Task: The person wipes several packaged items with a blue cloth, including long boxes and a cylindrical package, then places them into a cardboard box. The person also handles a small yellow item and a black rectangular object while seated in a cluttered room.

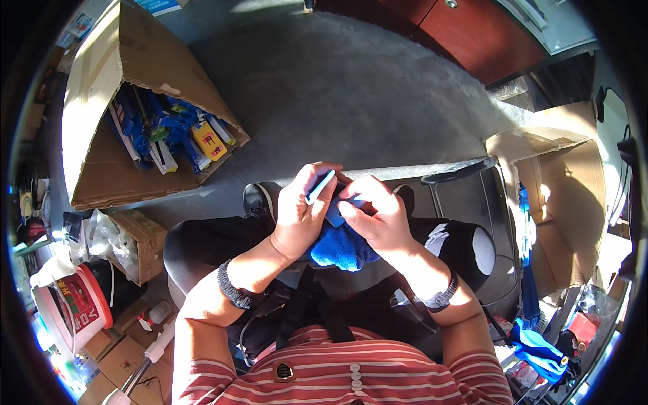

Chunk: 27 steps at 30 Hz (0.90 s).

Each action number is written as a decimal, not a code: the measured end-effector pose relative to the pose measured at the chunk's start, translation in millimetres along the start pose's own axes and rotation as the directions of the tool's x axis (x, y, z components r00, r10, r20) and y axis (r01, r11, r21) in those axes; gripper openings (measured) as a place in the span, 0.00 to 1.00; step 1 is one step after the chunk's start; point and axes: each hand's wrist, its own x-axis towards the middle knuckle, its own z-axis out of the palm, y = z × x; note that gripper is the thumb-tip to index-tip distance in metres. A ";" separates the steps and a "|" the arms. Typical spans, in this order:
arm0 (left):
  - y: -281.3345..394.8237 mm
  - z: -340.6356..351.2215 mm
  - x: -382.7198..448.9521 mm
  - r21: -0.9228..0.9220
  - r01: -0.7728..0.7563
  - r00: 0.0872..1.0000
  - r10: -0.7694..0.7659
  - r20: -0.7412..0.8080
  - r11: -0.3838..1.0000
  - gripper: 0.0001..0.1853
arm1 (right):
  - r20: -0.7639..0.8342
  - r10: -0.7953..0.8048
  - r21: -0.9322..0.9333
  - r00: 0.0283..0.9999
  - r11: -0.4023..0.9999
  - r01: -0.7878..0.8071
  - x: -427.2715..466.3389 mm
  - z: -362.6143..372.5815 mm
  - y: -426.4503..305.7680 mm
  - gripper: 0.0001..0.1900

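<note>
My left hand (298, 210) is closed around a thin flat blue piece with a pale edge (320, 188), which stands up between thumb and fingers. Beside it, the thumb and fingertips of my right hand (379, 215) pinch a flat blue piece (335, 214). Whether the two blue pieces are one object cannot be made out, because the fingers cover much of them. A bright blue fabric bundle, perhaps a towel or glove (341, 249), hangs just below both hands, over my lap. Its upper part is hidden.
A tall cardboard box (167, 61) at left holds several blue-wrapped packages (167, 126). Another open cardboard box (562, 202) stands at right, near a dark stool (458, 169). A white bucket with a red label (71, 311) sits lower left. Reddish cabinets (476, 40) line the far side.
</note>
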 end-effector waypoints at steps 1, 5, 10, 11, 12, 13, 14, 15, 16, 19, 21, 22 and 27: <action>2.2 0.1 0.8 -0.112 0.097 0.995 -0.099 -0.018 0.989 0.10 | 0.032 0.009 -0.090 0.999 0.996 -0.006 0.1 0.1 -1.7 0.10; -3.5 -4.8 2.2 -0.322 0.184 0.977 -0.207 -0.040 0.929 0.11 | 0.115 -0.052 -0.122 0.992 0.990 0.066 1.6 1.3 -10.6 0.14; 7.3 -10.0 5.0 -0.230 0.249 0.966 -0.226 0.123 0.941 0.11 | 0.182 -0.084 -0.138 0.980 0.984 0.110 6.2 -5.4 -5.3 0.14; 8.5 -12.2 5.2 -0.255 0.290 0.954 -0.257 0.154 0.922 0.12 | 0.182 -0.089 -0.151 0.979 0.982 0.117 6.4 -4.6 -5.9 0.14; 7.8 -13.8 4.8 -0.229 0.256 0.960 -0.219 0.175 0.939 0.15 | 0.144 -0.129 -0.132 0.981 0.980 0.148 6.7 -1.9 -5.9 0.13; 6.4 -15.3 4.0 -0.204 0.222 0.963 -0.182 0.198 0.953 0.18 | 0.137 -0.127 -0.153 0.982 0.977 0.147 6.7 -2.7 -5.1 0.13; 4.9 -16.8 3.4 -0.180 0.186 0.965 -0.144 0.221 0.966 0.22 | 0.130 -0.124 -0.173 0.984 0.974 0.146 6.5 -4.1 -4.1 0.13; 3.1 -18.1 3.4 -0.173 0.158 0.965 -0.115 0.235 0.972 0.26 | 0.123 -0.123 -0.193 0.985 0.970 0.145 6.4 -4.9 -3.4 0.13; 1.3 -19.3 3.3 -0.167 0.129 0.965 -0.085 0.249 0.977 0.31 | 0.114 -0.134 -0.200 0.984 0.967 0.155 6.7 -4.8 -3.7 0.13; 0.1 -25.0 3.1 -0.154 0.098 0.950 -0.046 0.310 0.983 0.43 | 0.096 -0.168 -0.215 0.981 0.959 0.185 7.1 -2.6 -6.0 0.13; -4.5 -26.4 2.2 -0.223 0.084 0.944 -0.006 0.330 0.971 0.45 | 0.083 -0.105 -0.167 0.991 0.979 0.118 5.9 -4.2 -0.4 0.13; -4.0 -28.3 1.5 -0.212 0.072 0.938 0.006 0.346 0.975 0.43 | 0.075 -0.074 -0.144 0.994 0.986 0.084 5.9 -5.9 0.7 0.14; -10.1 -32.3 -2.4 -0.125 0.175 0.938 -0.126 0.324 0.977 0.34 | 0.125 -0.038 -0.138 0.991 0.989 0.055 7.2 -11.9 -5.8 0.12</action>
